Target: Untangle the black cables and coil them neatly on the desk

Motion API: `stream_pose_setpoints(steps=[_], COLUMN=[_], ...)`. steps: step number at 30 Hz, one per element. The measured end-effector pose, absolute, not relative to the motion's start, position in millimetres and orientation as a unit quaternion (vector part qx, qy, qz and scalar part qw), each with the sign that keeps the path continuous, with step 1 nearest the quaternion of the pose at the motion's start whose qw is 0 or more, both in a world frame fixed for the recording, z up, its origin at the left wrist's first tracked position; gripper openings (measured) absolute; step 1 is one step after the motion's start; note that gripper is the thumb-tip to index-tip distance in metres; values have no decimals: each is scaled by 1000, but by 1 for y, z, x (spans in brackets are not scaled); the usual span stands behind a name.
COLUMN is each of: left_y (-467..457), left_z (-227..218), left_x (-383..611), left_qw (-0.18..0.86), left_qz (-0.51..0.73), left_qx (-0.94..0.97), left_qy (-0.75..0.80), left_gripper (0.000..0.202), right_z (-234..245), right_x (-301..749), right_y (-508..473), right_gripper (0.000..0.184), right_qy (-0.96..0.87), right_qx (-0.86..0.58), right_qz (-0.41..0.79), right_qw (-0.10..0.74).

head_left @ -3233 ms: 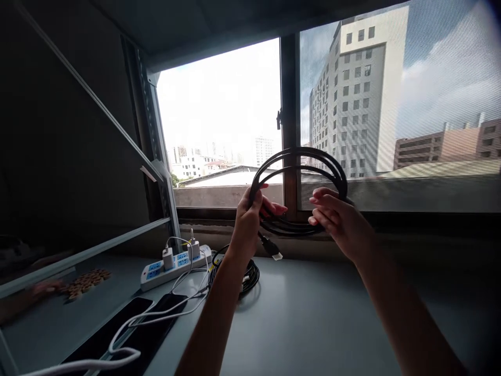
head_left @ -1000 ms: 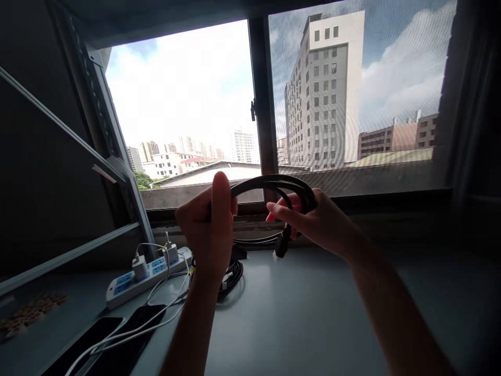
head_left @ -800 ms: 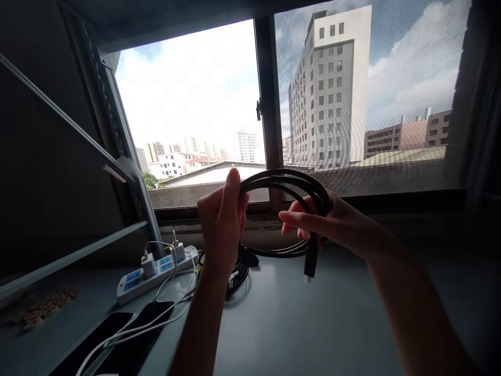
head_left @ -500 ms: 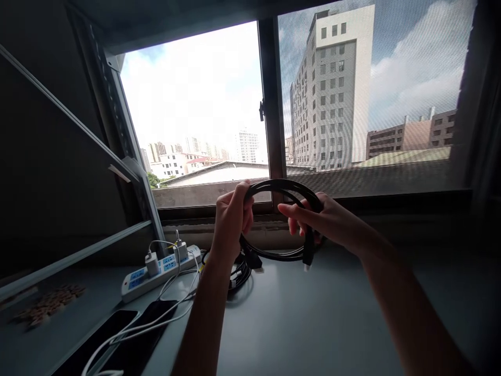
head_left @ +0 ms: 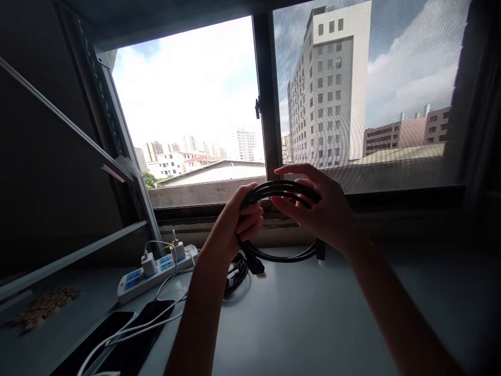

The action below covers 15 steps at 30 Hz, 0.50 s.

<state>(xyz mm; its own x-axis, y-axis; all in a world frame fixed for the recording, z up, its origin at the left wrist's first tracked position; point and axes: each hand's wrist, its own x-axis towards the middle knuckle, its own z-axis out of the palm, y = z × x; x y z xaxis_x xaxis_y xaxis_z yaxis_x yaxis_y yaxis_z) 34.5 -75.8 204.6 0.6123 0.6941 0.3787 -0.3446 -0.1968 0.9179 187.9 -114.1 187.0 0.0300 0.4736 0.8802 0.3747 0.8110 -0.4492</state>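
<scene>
Now the cable coil [head_left: 270, 187] is gripped above the surface [head_left: 313, 313] by the left hand [head_left: 237, 219]; the right hand [head_left: 326, 209] has been spread loosely around it, its hold apparently eased.

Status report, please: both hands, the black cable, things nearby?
Left hand: gripping coiled black cable. Right hand: loosely open around its right side. Cable held above smooth grey tabletop. Second black cable coil lies there, partly hidden.

White power strip [head_left: 159, 270] (chargers [head_left: 148, 265] plugged in).
</scene>
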Motion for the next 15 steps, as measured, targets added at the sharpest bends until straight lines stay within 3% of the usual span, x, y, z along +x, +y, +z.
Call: stream_pose_setpoints(steps=[3,8,15], left_y=[-76,-81,-79], left_z=[207,211,205], left_x=[36,40,49], left_qw=[658,678,707], left_qz=[421,476,432], left_qx=[611,546,539], left_qy=[128,124,150], left_gripper=[46,41,43], right_z=[185,185,185], right_x=[186,189,205], right_y=[-112,-107,-98], right_gripper=[33,20,21], right_qy=[-676,-675,-668], right_qx=[-320,-361,-413], right_qz=[-98,-258,-262], right_qw=[656,590,562])
